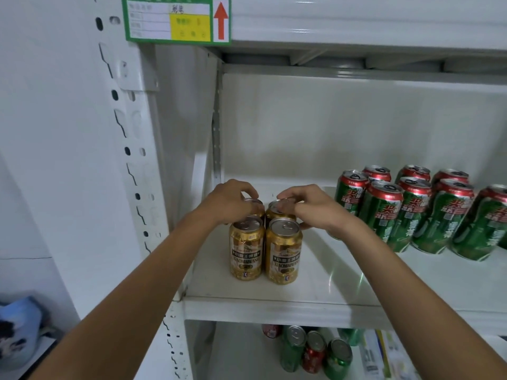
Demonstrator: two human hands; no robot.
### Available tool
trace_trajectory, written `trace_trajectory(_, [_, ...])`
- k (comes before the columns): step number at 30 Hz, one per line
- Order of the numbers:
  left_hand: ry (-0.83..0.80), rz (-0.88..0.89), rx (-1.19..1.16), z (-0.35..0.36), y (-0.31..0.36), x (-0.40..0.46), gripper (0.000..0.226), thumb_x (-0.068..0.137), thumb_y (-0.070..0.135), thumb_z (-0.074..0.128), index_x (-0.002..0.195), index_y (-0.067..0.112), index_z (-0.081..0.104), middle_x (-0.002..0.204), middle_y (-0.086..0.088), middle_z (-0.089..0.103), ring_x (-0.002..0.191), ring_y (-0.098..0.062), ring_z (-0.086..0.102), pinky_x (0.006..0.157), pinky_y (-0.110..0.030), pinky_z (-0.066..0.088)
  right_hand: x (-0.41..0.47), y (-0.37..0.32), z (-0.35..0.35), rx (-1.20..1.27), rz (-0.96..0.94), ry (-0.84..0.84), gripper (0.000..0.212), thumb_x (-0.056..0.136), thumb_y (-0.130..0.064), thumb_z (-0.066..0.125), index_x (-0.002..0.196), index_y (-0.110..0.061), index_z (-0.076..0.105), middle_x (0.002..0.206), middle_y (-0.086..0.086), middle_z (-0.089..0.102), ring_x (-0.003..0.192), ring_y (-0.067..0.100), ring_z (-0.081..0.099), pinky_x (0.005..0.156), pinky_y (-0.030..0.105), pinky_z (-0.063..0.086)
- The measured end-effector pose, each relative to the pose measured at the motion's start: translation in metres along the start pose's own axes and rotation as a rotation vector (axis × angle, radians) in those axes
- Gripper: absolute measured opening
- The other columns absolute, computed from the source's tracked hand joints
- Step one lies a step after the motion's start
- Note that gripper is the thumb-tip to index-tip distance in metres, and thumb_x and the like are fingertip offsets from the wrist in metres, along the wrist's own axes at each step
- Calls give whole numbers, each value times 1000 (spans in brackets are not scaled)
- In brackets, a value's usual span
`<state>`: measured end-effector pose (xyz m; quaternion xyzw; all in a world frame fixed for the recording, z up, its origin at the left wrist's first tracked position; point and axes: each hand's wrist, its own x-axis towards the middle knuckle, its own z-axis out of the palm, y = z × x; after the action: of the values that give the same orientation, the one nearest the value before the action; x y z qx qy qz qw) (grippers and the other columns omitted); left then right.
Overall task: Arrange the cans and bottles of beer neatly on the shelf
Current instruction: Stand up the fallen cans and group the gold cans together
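4 gold cans stand clustered; left hand grips the 11 o'clock can's top, right hand the 1 o'clock one's.

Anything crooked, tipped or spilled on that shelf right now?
Nothing stands out. The four gold cans stand upright in a tight square, each hand on a rear one; the green cans stand upright in rows. No spills show.

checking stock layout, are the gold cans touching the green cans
No, the four gold cans stand apart at the shelf's left, with bare shelf before the green cans.
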<state>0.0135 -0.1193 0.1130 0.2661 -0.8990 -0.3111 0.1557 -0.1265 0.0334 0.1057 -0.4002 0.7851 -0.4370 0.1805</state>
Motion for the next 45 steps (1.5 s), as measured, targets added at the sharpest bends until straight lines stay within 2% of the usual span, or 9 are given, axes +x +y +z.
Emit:
trace_trajectory(9, [68, 30, 32, 7, -4, -1, 33, 89, 46, 74, 118, 30, 69, 113, 2, 56, 102, -19, 58, 85, -32, 51, -9, 0, 11, 21, -29, 115, 34, 85, -38, 79, 113, -22, 70, 103, 1, 70, 89, 18, 71, 64, 31, 59])
trace_trajectory(15, [150, 96, -115, 25, -14, -15, 53, 91, 67, 54, 135, 36, 57, 137, 4, 48, 121, -17, 58, 105, -44, 50, -24, 12, 17, 5, -21, 146, 65, 94, -66, 51, 148, -31, 46, 145, 0, 55, 125, 21, 58, 103, 40, 50])
trace_trajectory(17, [185, 137, -186, 31, -16, -23, 52, 95, 60, 57, 139, 34, 57, 146, 3, 44, 122, -13, 58, 104, -29, 50, -33, 17, 25, 111, -22, 141, 67, 95, -67, 47, 153, -34, 39, 154, -3, 46, 135, 19, 50, 104, 34, 41])
trace_trajectory(20, [192, 144, -326, 38, -15, -31, 46, 101, 41, 59, 143, 24, 57, 142, 8, 43, 93, 12, 54, 70, 5, 42, -42, 22, 41, 334, -18, 117, 68, 97, -64, 47, 156, -35, 32, 158, -4, 41, 140, 17, 45, 112, 36, 38])
trace_trajectory(28, [251, 178, -400, 44, -22, -30, 22, 100, 20, 62, 118, 17, 74, 122, 4, 58, 113, -13, 61, 91, -24, 57, -38, 25, 70, 448, -25, 277, 81, 73, -77, 55, 145, -43, 46, 147, -9, 53, 133, 14, 53, 115, 45, 40])
trace_trajectory(31, [290, 181, -363, 43, -19, -31, 22, 99, 12, 62, 116, 10, 76, 120, 4, 57, 98, -1, 59, 75, -1, 46, -37, 23, 72, 443, -39, 317, 77, 73, -72, 54, 143, -40, 49, 143, -9, 56, 130, 14, 54, 114, 44, 42])
trace_trajectory(35, [338, 192, -343, 42, -20, -27, 21, 98, 7, 63, 113, 7, 78, 118, -1, 60, 92, 2, 59, 70, 1, 44, -31, 24, 75, 451, -48, 347, 66, 79, -60, 55, 140, -38, 53, 141, -7, 58, 128, 16, 56, 112, 45, 44])
trace_trajectory(41, [356, 190, -319, 44, -27, -23, 21, 97, 10, 64, 110, 14, 80, 119, 1, 62, 107, -14, 63, 94, -32, 57, -25, 24, 79, 465, -44, 381, 53, 85, -47, 55, 137, -36, 57, 138, -6, 60, 127, 16, 57, 111, 45, 45])
trace_trajectory(45, [388, 172, -333, 42, -27, -24, 23, 96, 8, 63, 110, 15, 80, 121, 0, 62, 107, -13, 62, 99, -36, 55, -19, 19, 81, 473, -53, 381, 52, 86, -38, 55, 137, -30, 59, 133, -4, 63, 123, 18, 59, 109, 45, 47])
